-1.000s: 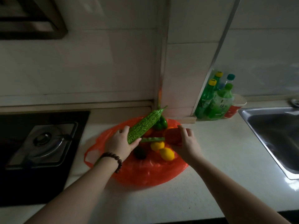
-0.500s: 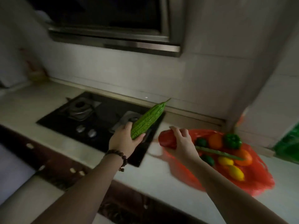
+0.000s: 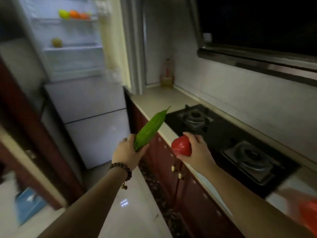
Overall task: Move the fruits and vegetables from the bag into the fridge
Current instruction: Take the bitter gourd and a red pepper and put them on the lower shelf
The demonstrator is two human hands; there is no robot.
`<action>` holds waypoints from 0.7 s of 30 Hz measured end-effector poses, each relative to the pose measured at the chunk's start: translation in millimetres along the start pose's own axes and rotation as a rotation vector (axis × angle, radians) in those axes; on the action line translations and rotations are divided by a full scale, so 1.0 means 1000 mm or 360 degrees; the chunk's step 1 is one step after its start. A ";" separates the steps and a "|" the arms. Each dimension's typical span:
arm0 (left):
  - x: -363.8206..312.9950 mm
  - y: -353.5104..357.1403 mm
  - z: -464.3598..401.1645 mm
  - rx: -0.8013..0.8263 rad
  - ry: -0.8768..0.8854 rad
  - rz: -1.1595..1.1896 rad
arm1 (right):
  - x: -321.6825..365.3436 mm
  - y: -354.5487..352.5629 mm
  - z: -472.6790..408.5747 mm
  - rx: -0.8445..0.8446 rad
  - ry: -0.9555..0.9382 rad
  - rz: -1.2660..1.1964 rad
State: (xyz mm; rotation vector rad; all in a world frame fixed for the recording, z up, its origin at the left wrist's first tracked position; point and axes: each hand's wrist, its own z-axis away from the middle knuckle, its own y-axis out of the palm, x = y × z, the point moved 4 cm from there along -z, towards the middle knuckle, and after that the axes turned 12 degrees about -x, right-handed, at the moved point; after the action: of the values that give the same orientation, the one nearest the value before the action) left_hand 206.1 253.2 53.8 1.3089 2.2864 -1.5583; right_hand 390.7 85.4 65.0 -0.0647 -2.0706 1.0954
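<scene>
Left hand point(image 3: 127, 152) wrapped around the butt end of a bitter gourd point(image 3: 149, 128), long axis running diagonally, tapered tip up and right toward the stove point(image 3: 228, 140). Right hand point(image 3: 195, 152) cupped around a red pepper point(image 3: 181, 145), above the counter edge. Fridge point(image 3: 82, 93) ahead-left, upper compartment open, fruit on its shelves.

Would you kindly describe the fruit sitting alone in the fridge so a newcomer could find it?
Start at the open fridge at upper left. Below the top shelf's row of green and orange fruit, the next shelf holds one dull yellow-brown round fruit, alone near its left end.
</scene>
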 end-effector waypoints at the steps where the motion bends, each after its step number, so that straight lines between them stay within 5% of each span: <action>1: 0.015 -0.009 -0.005 -0.0029 -0.0051 -0.0038 | 0.012 0.012 -0.008 0.0019 -0.0042 -0.0011; 21: 0.185 -0.048 -0.237 -0.0489 -0.0546 -0.0298 | 0.211 0.201 -0.280 0.0199 -0.0750 -0.0258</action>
State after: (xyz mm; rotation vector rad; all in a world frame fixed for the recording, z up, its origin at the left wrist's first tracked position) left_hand 145.5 546.0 110.2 0.7117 2.3505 -1.2857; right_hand 367.4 481.7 140.4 0.4559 -2.3577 1.2200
